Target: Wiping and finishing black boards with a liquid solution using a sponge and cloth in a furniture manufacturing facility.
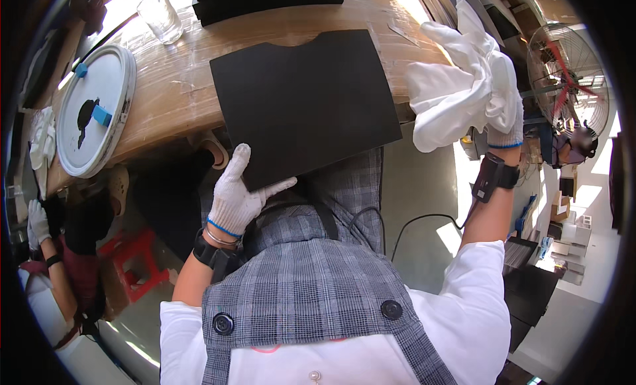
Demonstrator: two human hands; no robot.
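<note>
A flat black board (pixel 305 103) with a shallow notch in its far edge lies partly on the table and juts over the near edge toward me. My left hand (pixel 237 198), in a white knit glove, holds its near left corner in the crook between thumb and forefinger. Off to the right, my right hand (pixel 505 100), gloved the same way, is raised apart from the board. Its fingers are closed on a bunched white cloth (pixel 447 97), which hangs loosely and hides part of them.
A wood-toned table (pixel 169 87) carries a round white lid (pixel 69 137) with dark smears and blue blocks (pixel 101 115), a clear glass (pixel 161 17) and black stacked pieces (pixel 265 2). A co-worker's gloved hand (pixel 38 221) and a red stool (pixel 136 266) are left. A fan (pixel 568 77) stands right.
</note>
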